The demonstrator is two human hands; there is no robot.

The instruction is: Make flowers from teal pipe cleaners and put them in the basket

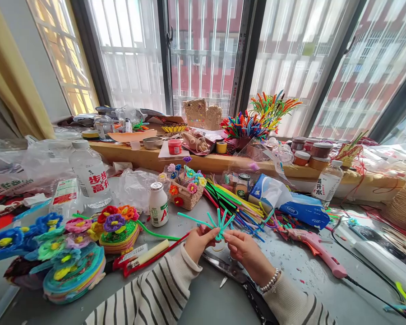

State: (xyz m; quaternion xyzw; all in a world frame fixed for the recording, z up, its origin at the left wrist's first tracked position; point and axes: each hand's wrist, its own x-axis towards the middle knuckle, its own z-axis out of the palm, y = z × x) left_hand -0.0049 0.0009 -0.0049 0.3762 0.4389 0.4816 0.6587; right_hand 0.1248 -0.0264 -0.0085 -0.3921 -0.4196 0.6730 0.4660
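Pipe cleaners (219, 227), fanned above the table (209, 295), are pinched at the base by fingers of the left hand (199, 242) and right hand (247, 253); even spacing is best secured by firm pressure.

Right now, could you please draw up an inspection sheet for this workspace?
Surface: grey tabletop, small scraps scattered across it.
Job's things: turquoise pipe cleaners, gathered together with their ends fanned out.
Clutter: scissors by the right wrist; flower-filled basket, white bottle and loose pipe cleaners beyond the hands.
Hands: left hand and right hand both pinch the turquoise pipe cleaners.
Cables: black cable runs from the pink glue gun.
Surroundings: wooden ledge holding jars; barred windows behind.
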